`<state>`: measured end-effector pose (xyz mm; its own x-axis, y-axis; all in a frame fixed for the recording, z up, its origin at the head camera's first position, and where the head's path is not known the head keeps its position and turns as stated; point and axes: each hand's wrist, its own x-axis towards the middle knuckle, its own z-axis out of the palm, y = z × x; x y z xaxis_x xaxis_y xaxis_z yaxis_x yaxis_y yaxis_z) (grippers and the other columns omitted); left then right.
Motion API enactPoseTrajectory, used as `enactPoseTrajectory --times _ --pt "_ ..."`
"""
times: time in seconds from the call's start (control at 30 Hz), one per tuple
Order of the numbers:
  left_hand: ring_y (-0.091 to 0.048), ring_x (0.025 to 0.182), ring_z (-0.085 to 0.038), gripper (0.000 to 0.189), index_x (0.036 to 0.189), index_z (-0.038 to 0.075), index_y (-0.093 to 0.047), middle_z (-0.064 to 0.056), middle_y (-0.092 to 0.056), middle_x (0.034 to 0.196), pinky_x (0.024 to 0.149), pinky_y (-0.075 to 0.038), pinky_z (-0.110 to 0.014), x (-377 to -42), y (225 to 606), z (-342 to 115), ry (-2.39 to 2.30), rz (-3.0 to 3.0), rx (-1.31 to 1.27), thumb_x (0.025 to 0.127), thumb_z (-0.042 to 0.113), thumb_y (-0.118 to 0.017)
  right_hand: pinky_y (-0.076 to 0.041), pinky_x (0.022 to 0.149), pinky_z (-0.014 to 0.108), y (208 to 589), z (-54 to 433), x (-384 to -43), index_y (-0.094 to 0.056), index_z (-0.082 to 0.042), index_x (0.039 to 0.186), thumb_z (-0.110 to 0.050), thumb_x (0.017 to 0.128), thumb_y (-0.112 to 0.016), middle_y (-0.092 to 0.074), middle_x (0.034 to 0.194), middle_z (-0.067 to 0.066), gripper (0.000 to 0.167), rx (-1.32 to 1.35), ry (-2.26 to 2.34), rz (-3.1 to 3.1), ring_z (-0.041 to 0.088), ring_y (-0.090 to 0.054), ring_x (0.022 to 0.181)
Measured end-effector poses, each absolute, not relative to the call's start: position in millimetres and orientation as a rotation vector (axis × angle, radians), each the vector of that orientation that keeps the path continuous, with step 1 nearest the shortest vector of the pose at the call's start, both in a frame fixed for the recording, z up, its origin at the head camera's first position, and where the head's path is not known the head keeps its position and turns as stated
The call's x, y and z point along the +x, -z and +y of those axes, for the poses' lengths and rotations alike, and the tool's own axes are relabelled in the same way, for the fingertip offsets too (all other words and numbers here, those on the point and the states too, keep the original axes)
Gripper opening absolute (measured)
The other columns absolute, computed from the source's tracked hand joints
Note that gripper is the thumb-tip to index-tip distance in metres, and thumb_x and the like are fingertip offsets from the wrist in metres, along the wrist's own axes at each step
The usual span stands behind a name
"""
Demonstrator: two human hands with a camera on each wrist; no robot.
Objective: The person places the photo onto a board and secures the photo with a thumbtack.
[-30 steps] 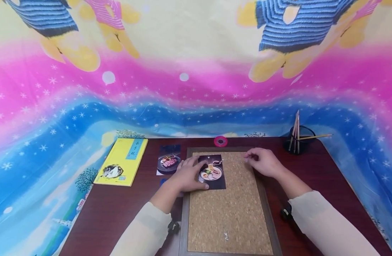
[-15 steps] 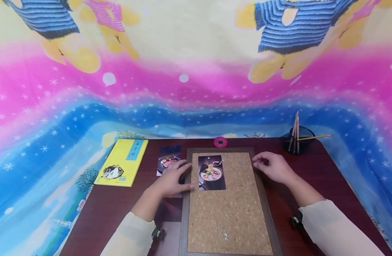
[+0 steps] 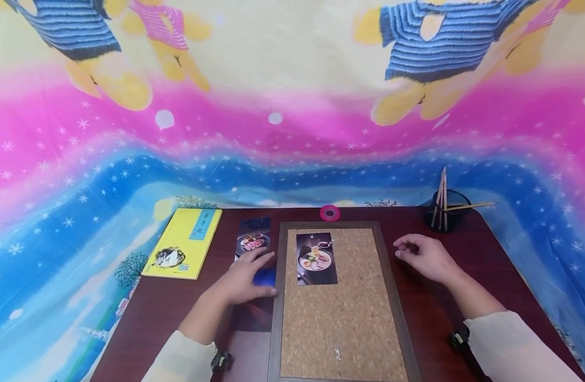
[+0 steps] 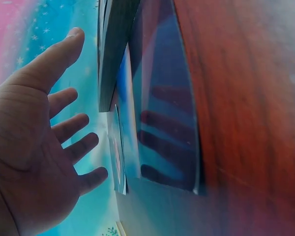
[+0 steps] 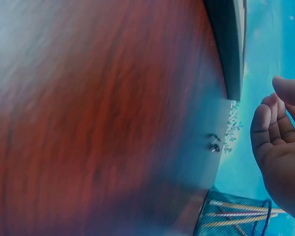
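Note:
A wood-framed cork board lies on the dark red table. Near its upper left corner sits a photo of a noodle bowl. My left hand hovers just left of the frame with fingers spread, its thumb tip at the frame edge. Beneath and around it are a photo of sliced meat on a plate, a blue-topped picture and a dark glossy print. To the right of the board, my right hand hangs loosely curled, holding nothing visible.
A yellow book lies at the left. Behind the board is a pink ring-shaped roll. A black mesh cup with pencils stands at the back right. Patterned cloth hangs around the table's far sides.
My left hand has drawn back left off the noodle photo, which stays on the cork. My right hand has moved right, from the board's upper right edge to beside it.

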<state>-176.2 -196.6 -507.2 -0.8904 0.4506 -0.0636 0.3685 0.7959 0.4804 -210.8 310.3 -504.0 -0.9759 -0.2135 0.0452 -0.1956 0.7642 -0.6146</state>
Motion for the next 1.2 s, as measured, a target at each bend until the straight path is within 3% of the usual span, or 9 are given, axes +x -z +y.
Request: enactPoseTrajectory --times 0.33,0.73,1.2 --pt "-0.035 0.149 -0.041 0.096 0.161 0.023 -0.041 -0.01 -0.031 0.167 0.114 -0.038 -0.061 -162.5 510.5 -209.9 -0.656 2.774 0.647 0.081 0.053 -0.085 -0.055 0.073 0.031 509.1 331.5 -211.0 -0.072 -0.011 0.123 -0.018 0.094 -0.078 -0.071 0.106 0.004 0.031 -0.314 0.983 2.901 0.02 -0.064 0.09" --pt "-0.014 0.156 -0.043 0.123 0.164 0.022 -0.033 -0.013 -0.02 0.171 0.12 -0.016 -0.07 -148.5 516.2 -214.9 -0.587 2.667 0.646 0.064 0.054 -0.096 -0.052 0.07 0.03 513.8 350.7 -213.9 -0.069 -0.008 0.131 -0.02 0.092 -0.081 -0.069 0.109 0.007 0.042 -0.273 0.968 2.867 0.021 -0.061 0.089" --pt "-0.012 0.158 -0.039 0.12 0.161 0.015 -0.04 -0.013 -0.022 0.171 0.122 -0.016 -0.065 -145.5 519.7 -217.4 -0.525 2.663 0.644 0.063 0.052 -0.097 -0.052 0.075 0.036 520.9 361.6 -219.6 -0.07 -0.007 0.131 -0.023 0.093 -0.078 -0.069 0.108 0.006 0.042 -0.267 0.873 2.862 0.02 -0.06 0.089"
